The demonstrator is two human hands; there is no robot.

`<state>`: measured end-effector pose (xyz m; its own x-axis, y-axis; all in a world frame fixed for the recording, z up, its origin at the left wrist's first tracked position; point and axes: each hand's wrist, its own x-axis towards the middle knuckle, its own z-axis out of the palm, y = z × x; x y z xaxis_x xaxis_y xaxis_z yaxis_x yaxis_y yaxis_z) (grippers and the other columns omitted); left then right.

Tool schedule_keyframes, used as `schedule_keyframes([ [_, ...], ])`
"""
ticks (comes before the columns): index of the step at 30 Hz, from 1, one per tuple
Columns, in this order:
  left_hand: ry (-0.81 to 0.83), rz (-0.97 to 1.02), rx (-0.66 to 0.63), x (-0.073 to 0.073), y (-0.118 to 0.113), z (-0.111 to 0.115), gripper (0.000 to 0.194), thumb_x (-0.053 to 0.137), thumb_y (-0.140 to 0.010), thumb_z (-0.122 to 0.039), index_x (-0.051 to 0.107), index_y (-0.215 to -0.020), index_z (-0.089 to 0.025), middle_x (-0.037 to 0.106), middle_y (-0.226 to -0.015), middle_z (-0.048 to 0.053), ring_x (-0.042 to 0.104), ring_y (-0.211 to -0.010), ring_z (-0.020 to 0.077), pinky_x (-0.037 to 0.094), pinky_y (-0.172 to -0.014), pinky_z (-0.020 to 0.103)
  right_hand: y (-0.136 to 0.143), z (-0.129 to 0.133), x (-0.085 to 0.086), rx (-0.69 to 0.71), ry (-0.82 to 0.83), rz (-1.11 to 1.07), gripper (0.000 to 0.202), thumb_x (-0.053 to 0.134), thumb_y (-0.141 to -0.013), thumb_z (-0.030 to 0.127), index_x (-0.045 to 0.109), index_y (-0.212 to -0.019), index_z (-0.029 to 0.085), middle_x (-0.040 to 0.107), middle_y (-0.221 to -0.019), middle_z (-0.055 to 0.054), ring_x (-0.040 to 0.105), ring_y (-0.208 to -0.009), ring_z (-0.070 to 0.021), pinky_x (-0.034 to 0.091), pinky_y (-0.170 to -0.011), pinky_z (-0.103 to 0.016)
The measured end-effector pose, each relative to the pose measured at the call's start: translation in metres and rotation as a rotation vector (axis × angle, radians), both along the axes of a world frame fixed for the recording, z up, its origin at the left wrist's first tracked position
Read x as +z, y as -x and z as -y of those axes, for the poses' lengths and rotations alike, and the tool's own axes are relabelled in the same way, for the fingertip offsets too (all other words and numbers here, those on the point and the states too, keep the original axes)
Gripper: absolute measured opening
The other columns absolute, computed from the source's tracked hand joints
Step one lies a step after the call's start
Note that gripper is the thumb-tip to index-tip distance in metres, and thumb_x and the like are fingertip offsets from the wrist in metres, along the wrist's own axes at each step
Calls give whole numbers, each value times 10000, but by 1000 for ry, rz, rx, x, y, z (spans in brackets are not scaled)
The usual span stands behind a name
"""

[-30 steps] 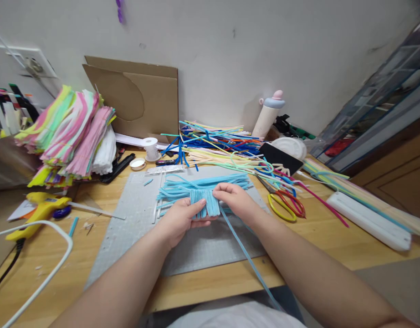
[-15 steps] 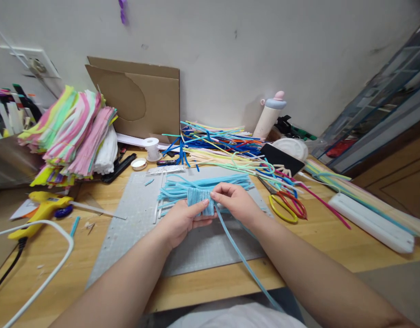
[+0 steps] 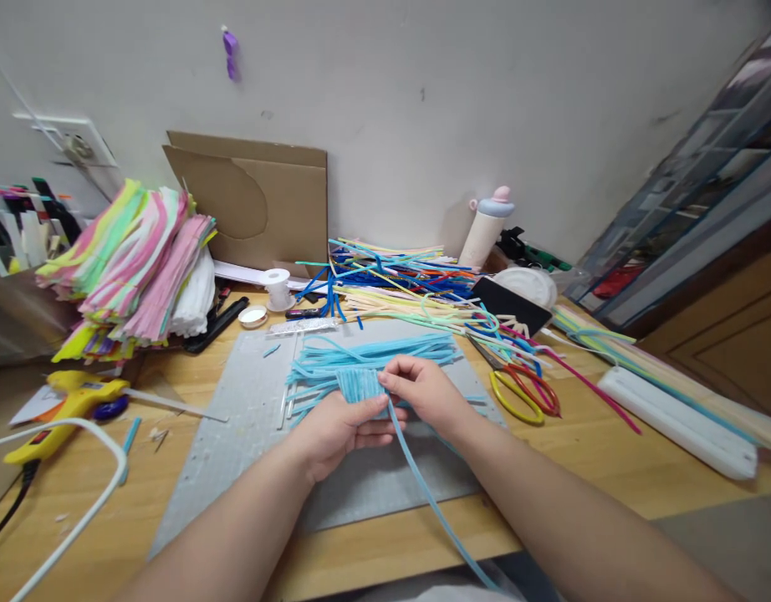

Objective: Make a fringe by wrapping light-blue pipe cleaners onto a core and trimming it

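My left hand point(image 3: 341, 426) is closed on a flat piece wrapped side by side with light blue pipe cleaner point(image 3: 359, 385), its thumb across the front and fingers behind. At the piece's right edge my right hand point(image 3: 416, 389) pinches with thumb and forefinger. From there a long blue pipe cleaner strand point(image 3: 432, 497) hangs down between my forearms to the table's front edge. Behind my hands, a bundle of loose light blue pipe cleaners point(image 3: 398, 349) lies on the grey cutting mat point(image 3: 228, 443). What the wrapping goes around is hidden.
A yellow glue gun point(image 3: 72, 410) with its cords lies at left. Scissors point(image 3: 520, 393) rest right of the mat. Behind are a heap of coloured pipe cleaners point(image 3: 391, 280), a thread spool point(image 3: 277, 288), a bottle point(image 3: 486, 227) and cardboard point(image 3: 266, 196). A white power strip point(image 3: 677, 422) lies at right.
The view has tilted up slightly, so everything sits lower in the picture. My left fingers show more beneath the wrapped piece, which tilts a little; both hands keep their hold.
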<state>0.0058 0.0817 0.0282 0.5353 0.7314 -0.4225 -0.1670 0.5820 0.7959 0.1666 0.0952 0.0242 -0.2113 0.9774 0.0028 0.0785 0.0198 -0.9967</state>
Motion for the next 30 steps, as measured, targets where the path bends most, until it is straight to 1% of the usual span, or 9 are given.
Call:
schedule_keyframes([
  [3, -33, -48, 24, 1, 1, 0, 244, 680, -763, -241, 661, -977, -126, 735, -886, 125, 701, -782, 195, 544, -678, 258, -4, 0, 5, 44, -61, 75, 196, 592, -767, 358, 573, -760, 163, 565, -663, 12, 536, -601, -119, 426, -595, -266],
  [6, -50, -41, 40, 4, 3, -3, 241, 671, -767, -231, 670, -982, -123, 734, -910, 122, 700, -799, 196, 544, -701, 265, -11, 0, 13, 55, -163, 160, 169, 577, -777, 284, 591, -900, 169, 604, -788, -12, 571, -715, -140, 449, -679, -289],
  [8, -55, -34, 49, 5, 4, -5, 259, 670, -769, -236, 673, -1002, -124, 733, -924, 120, 699, -807, 196, 544, -709, 265, -15, 1, 18, 3, -291, 257, 174, 560, -782, 221, 593, -947, 178, 607, -833, -22, 570, -775, -150, 448, -713, -296],
  [10, -60, -25, 63, 6, 5, -6, 278, 674, -767, -246, 674, -1019, -131, 731, -942, 117, 698, -812, 194, 544, -707, 260, -17, 4, 21, -47, -464, 367, 203, 549, -780, 166, 590, -979, 187, 605, -881, -32, 562, -825, -160, 441, -758, -310],
  [12, -67, -20, 82, 5, 6, -7, 278, 683, -759, -254, 680, -1011, -135, 726, -969, 115, 698, -813, 194, 545, -701, 258, -16, 6, 20, -51, -587, 443, 234, 548, -779, 133, 580, -1003, 195, 607, -932, -41, 562, -863, -167, 436, -793, -317],
  [16, -70, -37, 84, 4, 6, -6, 270, 696, -748, -257, 689, -982, -123, 726, -965, 124, 698, -799, 195, 548, -691, 260, -14, 5, 11, -1, -583, 477, 206, 500, -842, 123, 582, -1014, 203, 641, -923, -39, 593, -832, -152, 455, -748, -282],
  [20, -52, -74, 62, 5, 4, -4, 287, 685, -758, -268, 680, -998, -112, 726, -952, 131, 697, -775, 184, 548, -669, 247, -18, 0, 9, -23, -693, 485, 166, 470, -886, 143, 621, -933, 194, 645, -872, -44, 592, -828, -150, 449, -734, -271],
  [26, -46, -73, 52, 4, 4, -3, 273, 689, -751, -261, 674, -986, -122, 728, -930, 118, 698, -757, 179, 545, -649, 241, -20, 2, 14, 24, -734, 571, 129, 522, -877, 202, 626, -955, 205, 643, -890, -46, 585, -829, -161, 435, -723, -276],
  [30, -37, -91, 9, 4, 4, -3, 237, 707, -730, -292, 689, -879, -109, 731, -857, 110, 699, -735, 191, 542, -626, 241, -17, 2, 9, -18, -724, 597, 128, 507, -881, 190, 634, -884, 204, 646, -828, -38, 581, -777, -156, 422, -690, -270],
])
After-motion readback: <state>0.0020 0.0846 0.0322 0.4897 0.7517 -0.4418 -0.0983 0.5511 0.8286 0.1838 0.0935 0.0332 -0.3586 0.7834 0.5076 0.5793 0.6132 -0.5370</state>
